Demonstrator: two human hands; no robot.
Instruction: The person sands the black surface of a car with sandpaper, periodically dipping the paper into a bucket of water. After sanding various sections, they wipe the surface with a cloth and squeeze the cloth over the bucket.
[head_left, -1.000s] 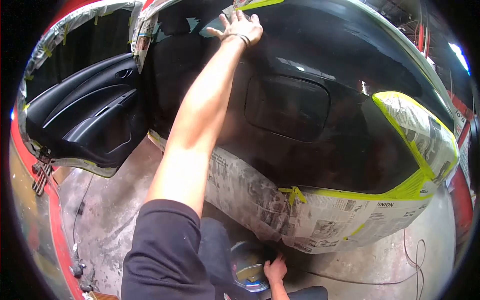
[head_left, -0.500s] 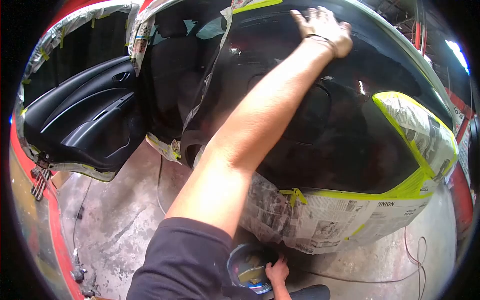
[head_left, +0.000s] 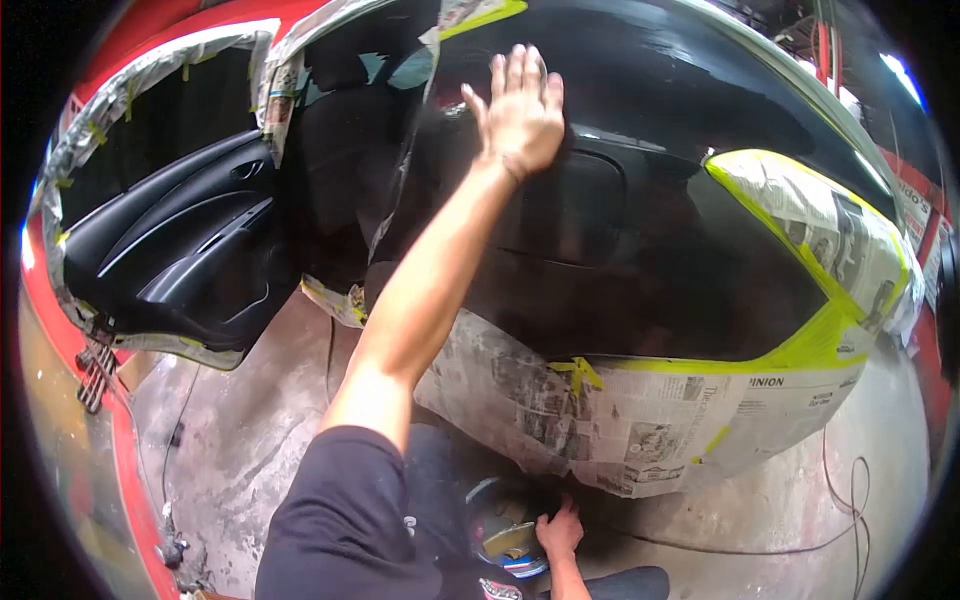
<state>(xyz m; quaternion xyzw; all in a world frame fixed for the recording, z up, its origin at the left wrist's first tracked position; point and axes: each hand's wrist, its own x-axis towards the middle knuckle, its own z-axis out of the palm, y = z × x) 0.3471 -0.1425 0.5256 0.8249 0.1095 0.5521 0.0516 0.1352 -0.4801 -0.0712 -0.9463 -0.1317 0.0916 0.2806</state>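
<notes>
My left hand [head_left: 522, 125] lies flat on the dark rear side panel [head_left: 690, 250] of a car, fingers up and spread. Nothing shows in it, though its palm is hidden. A faint rectangular outline, like a fuel flap [head_left: 575, 205], is just below and right of it. Low down, my right hand [head_left: 560, 532] is closed at the right rim of a dark round bucket [head_left: 480, 495]. Inside the bucket are murky liquid and something blue and white, too small to make out.
Newspaper [head_left: 660, 425] edged with yellow tape covers the bumper, and more covers the tail light [head_left: 820, 210]. An open door [head_left: 190, 230] with a black inner panel stands at left. A thin hose [head_left: 740, 550] runs over the concrete floor [head_left: 250, 430].
My left hand has moved left and slightly down across the panel, from near its upper middle toward the door opening. My right hand stays at the bucket. The view has shifted slightly.
</notes>
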